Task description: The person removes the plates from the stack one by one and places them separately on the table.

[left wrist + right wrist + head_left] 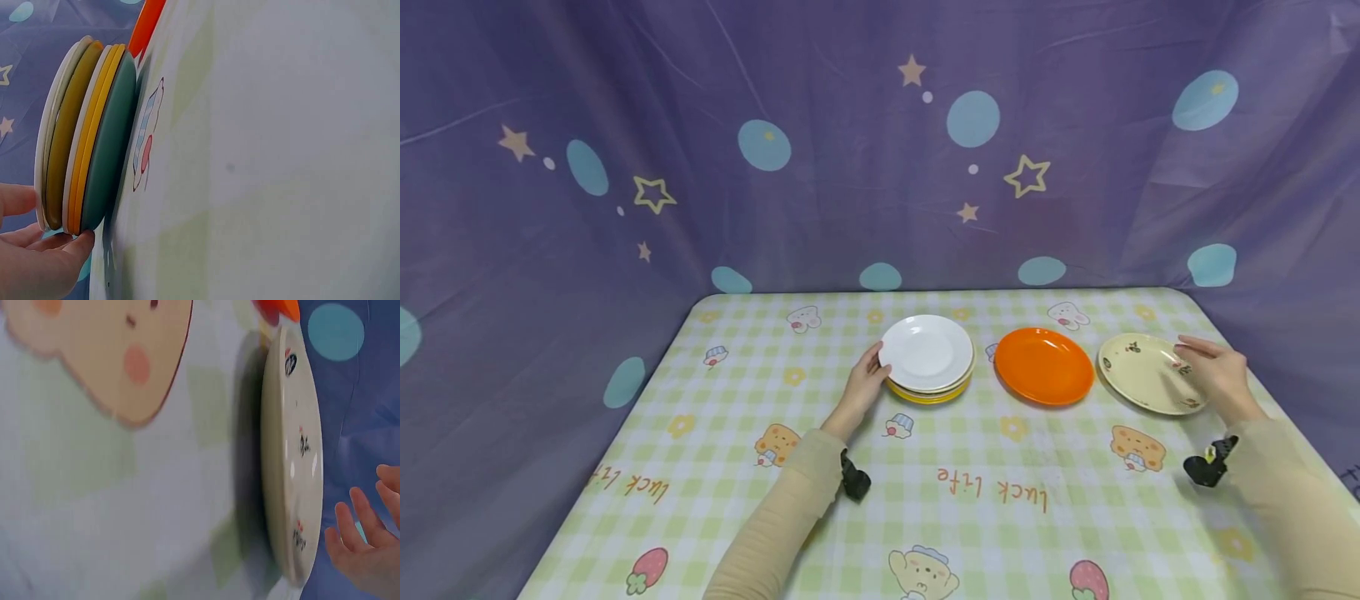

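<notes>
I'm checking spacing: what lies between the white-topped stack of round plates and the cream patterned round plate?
In the head view, a glossy, round orange plate lies between them on the checked tablecloth.

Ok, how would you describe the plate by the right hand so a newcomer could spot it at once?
On the checked tablecloth, go right past the plain orange plate to the cream plate near the right hand. Small printed motifs on its face set it apart: the orange plate and the white plate topping the stack show none.

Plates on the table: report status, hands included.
Left hand grips plate stack. Right hand empty, above cream floral plate. Orange plate lies between the two, directly in line.
</notes>
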The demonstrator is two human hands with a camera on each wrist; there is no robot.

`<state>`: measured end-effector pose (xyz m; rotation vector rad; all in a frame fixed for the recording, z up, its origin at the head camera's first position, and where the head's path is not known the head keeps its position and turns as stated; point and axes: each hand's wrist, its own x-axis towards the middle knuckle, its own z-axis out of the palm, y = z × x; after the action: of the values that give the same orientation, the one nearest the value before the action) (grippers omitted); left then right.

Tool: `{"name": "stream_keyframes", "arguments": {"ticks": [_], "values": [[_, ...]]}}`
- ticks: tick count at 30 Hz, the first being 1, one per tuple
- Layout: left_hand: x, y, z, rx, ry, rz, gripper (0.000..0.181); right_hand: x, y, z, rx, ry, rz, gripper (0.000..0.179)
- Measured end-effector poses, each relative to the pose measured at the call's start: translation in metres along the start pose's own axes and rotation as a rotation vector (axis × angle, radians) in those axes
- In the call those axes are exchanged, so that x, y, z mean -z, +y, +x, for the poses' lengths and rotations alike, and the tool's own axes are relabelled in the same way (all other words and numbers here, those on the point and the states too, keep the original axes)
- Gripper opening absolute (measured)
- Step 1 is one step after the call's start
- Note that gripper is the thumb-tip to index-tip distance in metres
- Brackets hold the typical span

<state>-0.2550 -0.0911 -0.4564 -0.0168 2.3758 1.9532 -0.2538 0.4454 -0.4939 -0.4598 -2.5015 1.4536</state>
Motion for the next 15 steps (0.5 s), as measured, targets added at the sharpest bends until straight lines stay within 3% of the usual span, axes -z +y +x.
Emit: {"name": "stream_keyframes", "arguments": {"ticks": [6, 9, 15], "values": [[0.000, 0.000, 0.000, 0.012, 0.008, 0.015, 0.051, -0.025, -0.009, 0.011, 0.027, -0.027, 0.001, 0.061], [0.000, 0.000, 0.000, 0.010, 0.008, 0.018, 0.050, -0.040, -0.016, 0.014, 0.036, -0.038, 0.067, 0.060], [0.000, -0.001, 0.000, 0.022, 0.009, 0.019, 0.051, -0.069, -0.037, 0.009, 0.061, -0.093, 0.122, 0.059]]}}
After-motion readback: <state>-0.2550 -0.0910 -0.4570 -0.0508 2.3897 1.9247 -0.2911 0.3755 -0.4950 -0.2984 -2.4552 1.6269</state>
